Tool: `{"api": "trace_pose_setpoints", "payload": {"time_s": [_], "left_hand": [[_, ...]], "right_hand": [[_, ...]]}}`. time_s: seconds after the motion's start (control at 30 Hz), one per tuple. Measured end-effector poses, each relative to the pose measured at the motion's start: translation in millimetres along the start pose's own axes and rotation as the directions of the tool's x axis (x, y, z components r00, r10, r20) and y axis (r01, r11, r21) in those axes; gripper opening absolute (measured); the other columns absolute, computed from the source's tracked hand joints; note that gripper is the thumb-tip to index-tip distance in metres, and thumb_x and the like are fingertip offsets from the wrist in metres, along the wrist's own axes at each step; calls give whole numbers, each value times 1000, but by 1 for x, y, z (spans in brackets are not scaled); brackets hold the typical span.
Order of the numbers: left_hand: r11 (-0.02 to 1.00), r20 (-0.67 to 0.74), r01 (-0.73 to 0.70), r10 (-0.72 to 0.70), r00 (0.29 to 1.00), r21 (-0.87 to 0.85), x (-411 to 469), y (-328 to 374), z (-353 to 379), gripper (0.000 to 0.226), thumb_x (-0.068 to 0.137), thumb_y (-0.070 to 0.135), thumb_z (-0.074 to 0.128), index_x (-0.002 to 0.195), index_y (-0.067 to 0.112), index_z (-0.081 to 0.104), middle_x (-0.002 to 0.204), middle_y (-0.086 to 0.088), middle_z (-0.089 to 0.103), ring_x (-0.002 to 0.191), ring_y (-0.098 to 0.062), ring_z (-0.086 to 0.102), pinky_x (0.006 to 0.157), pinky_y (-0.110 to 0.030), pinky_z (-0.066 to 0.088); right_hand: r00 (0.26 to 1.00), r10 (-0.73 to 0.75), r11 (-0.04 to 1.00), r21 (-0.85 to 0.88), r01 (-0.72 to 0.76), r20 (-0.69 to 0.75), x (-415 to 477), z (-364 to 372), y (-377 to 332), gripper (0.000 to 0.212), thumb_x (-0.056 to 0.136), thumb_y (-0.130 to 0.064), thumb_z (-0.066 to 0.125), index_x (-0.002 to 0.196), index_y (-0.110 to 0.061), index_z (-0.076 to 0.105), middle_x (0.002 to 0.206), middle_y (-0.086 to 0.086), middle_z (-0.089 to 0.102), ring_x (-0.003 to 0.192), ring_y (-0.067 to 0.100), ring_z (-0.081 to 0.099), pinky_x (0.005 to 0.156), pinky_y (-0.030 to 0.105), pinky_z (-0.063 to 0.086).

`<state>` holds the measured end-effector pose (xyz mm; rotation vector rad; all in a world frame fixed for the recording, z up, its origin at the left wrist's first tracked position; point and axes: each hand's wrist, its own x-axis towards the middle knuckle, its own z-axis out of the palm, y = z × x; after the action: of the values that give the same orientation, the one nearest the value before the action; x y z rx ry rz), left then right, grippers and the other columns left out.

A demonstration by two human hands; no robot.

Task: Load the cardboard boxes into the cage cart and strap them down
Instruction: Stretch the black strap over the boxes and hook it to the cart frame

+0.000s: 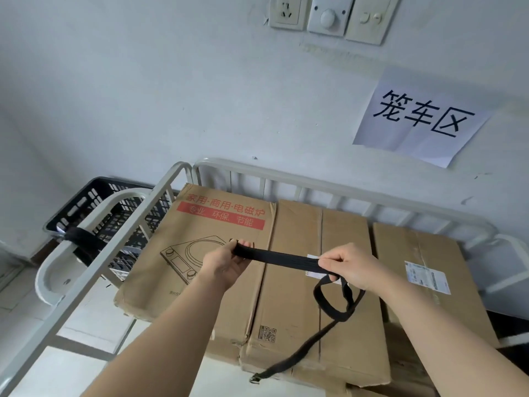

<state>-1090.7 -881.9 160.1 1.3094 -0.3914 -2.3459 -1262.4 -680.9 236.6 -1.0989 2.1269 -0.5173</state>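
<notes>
Black strap [277,259] is stretched taut between both hands, above the tops of the cardboard boxes [286,305]. Left hand [226,262] grips the strap's left end, fingers curled round it and thumb on top, over the printed box [197,224] with the red label. Right hand [352,267] pinches the strap between thumb and curled fingers, over the seam of the middle box. Hands are apart, the left one slightly farther.

Below the right hand the strap hangs in a slack loop over the middle box. Its tail runs near-left down the box front to a metal buckle [254,378] that hangs past the near edge.

Boxes lie flat side by side inside the cage cart [114,247]: printed one left, plain ones middle and right [406,253]. The cart's far rail is behind them against the wall, its side rail just left of the printed box. The strap is not fastened to any rail that can be seen.

A second black strap [81,234] is wrapped round the cart's left handle. Black plastic crate [94,202] sits far left, beyond the side rail. Paper sign [420,116] is on the wall, far right.
</notes>
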Motion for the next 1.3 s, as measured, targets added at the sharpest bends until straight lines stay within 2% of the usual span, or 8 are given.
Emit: {"api": "trace_pose_setpoints", "payload": {"time_s": [0.13, 0.3, 0.47, 0.67, 0.77, 1.03, 1.17, 1.3], "left_hand": [[997, -79, -74, 73, 994, -16, 2, 35, -11, 12, 101, 12, 44, 101, 2, 51, 82, -9, 61, 69, -20, 63, 55, -39, 54], [990, -184, -135, 127, 975, -35, 30, 80, -22, 19, 104, 19, 36, 113, 4, 44, 86, -12, 60, 71, -23, 60, 68, -43, 51], [995, -214, -96, 98, 972, 20, 77, 114, -26, 27, 103, 26, 35, 114, 6, 49, 78, -6, 57, 67, -18, 57, 57, -36, 49], [992, -278, -116, 123, 953, 41, 142, 155, -39, 30, 103, 23, 38, 127, 9, 48, 87, -8, 64, 74, -19, 62, 56, -39, 50], [990, -304, -130, 142, 942, 58, 176, 173, -46, 32, 103, 22, 36, 132, 10, 45, 90, -10, 66, 74, -20, 63, 56, -40, 49], [986, -276, -139, 161, 948, 97, 241, 205, -54, 26, 102, 22, 40, 118, 5, 52, 88, -11, 67, 77, -22, 65, 59, -40, 52], [982, -242, -99, 136, 961, 159, 253, 204, -46, 27, 103, 22, 37, 117, 5, 53, 87, -10, 66, 78, -23, 65, 55, -40, 51], [977, -194, -84, 122, 973, 195, 247, 186, -39, 16, 103, 18, 37, 105, 13, 52, 95, -11, 65, 82, -25, 65, 55, -42, 51]], "right_hand": [[998, 31, 999, 28, -29, -51, 23, 0, 3, 25, 93, -29, 49, 84, -19, 70, 55, -12, 59, 48, 13, 36, 48, 24, 30], [998, 35, 999, 19, -34, -50, 57, 1, 3, 25, 89, -28, 48, 74, -19, 66, 59, -6, 61, 46, 10, 34, 45, 22, 28], [999, 31, 999, 16, -31, -25, 101, 11, -12, 31, 91, -27, 48, 62, -20, 57, 64, -2, 64, 45, 9, 34, 45, 20, 27], [998, 58, 997, 57, -57, -15, 158, 34, -36, 28, 91, -31, 51, 69, -33, 67, 64, -6, 66, 44, 3, 38, 44, 13, 30], [996, 93, 993, 76, -92, -16, 190, 49, -43, 27, 91, -33, 53, 69, -34, 68, 64, -8, 67, 47, 5, 41, 50, 20, 34], [987, 150, 977, 163, -139, -60, 237, 71, -43, 18, 92, -28, 58, 79, -29, 71, 63, -9, 67, 42, -4, 48, 43, 6, 34], [983, 176, 974, 153, -166, -51, 241, 71, -35, 19, 91, -29, 58, 77, -27, 71, 62, -8, 67, 39, -1, 45, 41, 7, 31], [974, 220, 963, 171, -208, -51, 225, 64, -21, 20, 90, -36, 61, 75, -27, 71, 61, -6, 67, 38, 4, 36, 39, 11, 29]]}}
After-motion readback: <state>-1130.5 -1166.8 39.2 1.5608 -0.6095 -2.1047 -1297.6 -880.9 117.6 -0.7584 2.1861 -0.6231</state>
